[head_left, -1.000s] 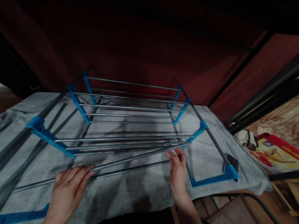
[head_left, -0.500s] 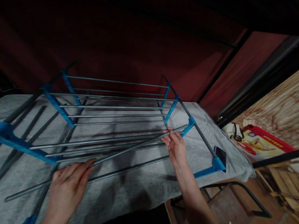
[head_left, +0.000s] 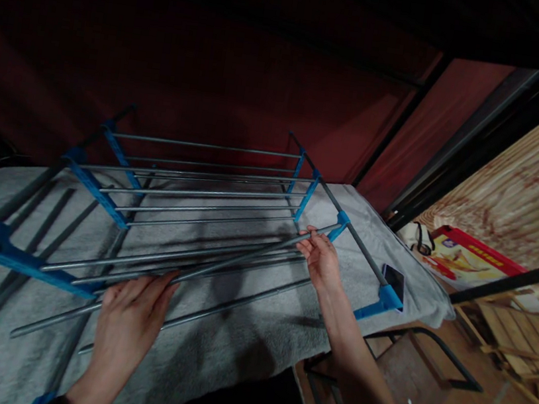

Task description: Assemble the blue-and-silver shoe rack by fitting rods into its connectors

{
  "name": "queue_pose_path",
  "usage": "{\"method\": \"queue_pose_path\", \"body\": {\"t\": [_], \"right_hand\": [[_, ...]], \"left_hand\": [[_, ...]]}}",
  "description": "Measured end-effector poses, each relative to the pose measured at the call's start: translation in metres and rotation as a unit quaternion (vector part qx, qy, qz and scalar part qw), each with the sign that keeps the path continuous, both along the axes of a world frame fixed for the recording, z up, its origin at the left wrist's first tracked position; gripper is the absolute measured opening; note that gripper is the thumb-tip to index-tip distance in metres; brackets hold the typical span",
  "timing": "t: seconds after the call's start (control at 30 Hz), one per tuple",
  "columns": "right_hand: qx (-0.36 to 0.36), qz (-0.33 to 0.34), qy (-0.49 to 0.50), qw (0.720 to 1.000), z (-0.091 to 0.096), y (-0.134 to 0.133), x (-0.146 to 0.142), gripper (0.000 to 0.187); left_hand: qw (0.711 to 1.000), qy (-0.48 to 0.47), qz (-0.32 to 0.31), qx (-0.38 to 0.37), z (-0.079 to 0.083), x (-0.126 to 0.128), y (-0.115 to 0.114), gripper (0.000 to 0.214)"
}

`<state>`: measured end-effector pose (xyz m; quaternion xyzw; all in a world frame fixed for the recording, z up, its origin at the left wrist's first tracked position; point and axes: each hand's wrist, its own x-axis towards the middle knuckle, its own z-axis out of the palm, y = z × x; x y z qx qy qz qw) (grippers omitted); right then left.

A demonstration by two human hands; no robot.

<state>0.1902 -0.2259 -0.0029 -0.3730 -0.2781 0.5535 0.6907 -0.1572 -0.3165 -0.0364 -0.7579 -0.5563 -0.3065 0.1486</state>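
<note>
A rack of grey metal rods with blue plastic brackets lies flat on a grey towel. My left hand rests on the near end of a loose grey rod, fingers stretched over it. My right hand pinches the far end of that rod beside a blue bracket on the rack's right rail. The rod slants from lower left to upper right across the other rods.
A dark phone lies on the towel by the right blue corner piece. A red printed box sits at the right against a woven wall. A dark metal chair frame stands below the towel's right edge. Dark red wall behind.
My right hand has carried the rod's far end up and away to the blue bracket on the right rail. The left hand slid slightly along the near end. The view shifted right.
</note>
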Motion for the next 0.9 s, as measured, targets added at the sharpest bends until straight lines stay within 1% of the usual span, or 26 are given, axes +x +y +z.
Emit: {"method": "queue_pose_path", "body": {"t": [0.1,0.3,0.43,0.5,0.53,0.6,0.67,0.73,0.8,0.83,0.9], "right_hand": [[-0.002,-0.002,0.002,1.000,0.002,0.001,0.001,0.020],[-0.012,0.004,0.006,1.000,0.008,0.002,0.000,0.022],[-0.019,0.006,0.006,1.000,0.011,0.002,0.000,0.022],[-0.040,0.026,-0.004,0.999,0.012,-0.002,-0.002,0.020],[-0.052,0.047,-0.020,0.997,0.012,-0.005,-0.003,0.019],[-0.064,0.092,-0.068,0.991,0.013,-0.013,-0.009,0.021],[-0.054,0.111,-0.130,0.984,0.013,-0.023,-0.016,0.027],[-0.034,0.128,-0.204,0.970,0.013,-0.031,-0.023,0.031],[0.001,0.152,-0.290,0.945,0.013,-0.036,-0.030,0.031],[0.031,0.155,-0.339,0.927,0.014,-0.036,-0.033,0.029],[0.115,0.118,-0.445,0.880,0.018,-0.035,-0.040,0.025]], "left_hand": [[1.000,0.013,0.014,-0.002,0.007,0.002,0.003,0.034],[0.996,0.068,0.058,-0.028,0.030,0.004,0.009,0.039],[0.995,0.068,0.053,-0.044,0.038,0.002,0.017,0.042],[0.995,0.073,0.051,-0.045,0.040,0.001,0.020,0.043],[0.994,0.080,0.054,-0.043,0.041,0.001,0.021,0.042],[0.992,0.098,0.065,-0.042,0.043,0.003,0.021,0.040],[0.990,0.107,0.078,-0.045,0.047,0.005,0.019,0.037],[0.989,0.108,0.089,-0.054,0.051,0.008,0.017,0.035],[0.988,0.105,0.097,-0.065,0.055,0.010,0.017,0.034],[0.987,0.104,0.098,-0.070,0.056,0.011,0.017,0.033],[0.987,0.099,0.098,-0.076,0.059,0.011,0.017,0.033]]}}
